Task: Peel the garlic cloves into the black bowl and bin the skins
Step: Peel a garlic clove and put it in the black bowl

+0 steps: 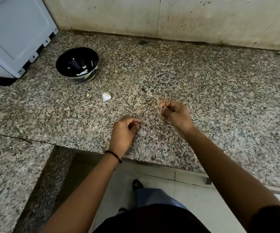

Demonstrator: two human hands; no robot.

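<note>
On the granite counter (203, 91) the black bowl (65, 64) is already holding a few peeled cloves (83, 71), an unpeeled garlic piece (106, 97) is lying near it, and farther from it the right hand (174, 113) is pinching what looks like a skin scrap (160, 112), while I cannot tell whether the curled left hand (125, 132) is holding anything.

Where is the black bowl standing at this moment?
In the head view the black bowl stands on the granite counter, upper left, beside the grey appliance, beyond the white garlic piece.

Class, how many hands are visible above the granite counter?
2. The left hand hovers near the counter's front edge; the right hand, farther in, pinches a pale scrap.
</note>
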